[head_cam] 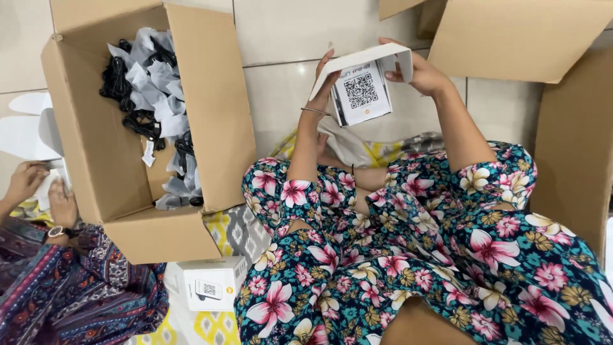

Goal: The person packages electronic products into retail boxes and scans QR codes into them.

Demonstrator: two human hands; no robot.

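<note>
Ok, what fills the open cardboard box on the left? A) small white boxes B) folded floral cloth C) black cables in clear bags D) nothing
C: the cardboard box holds black cables bundled in clear bags, while both hands hold up a small white box apart from it.

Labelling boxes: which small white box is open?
The small white box held up in both hands, its flap raised. The other white box lies closed on the floor.

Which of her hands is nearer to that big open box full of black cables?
Left. The left hand holds the small white box on the side facing the cable box; the right hand grips its far side.
</note>
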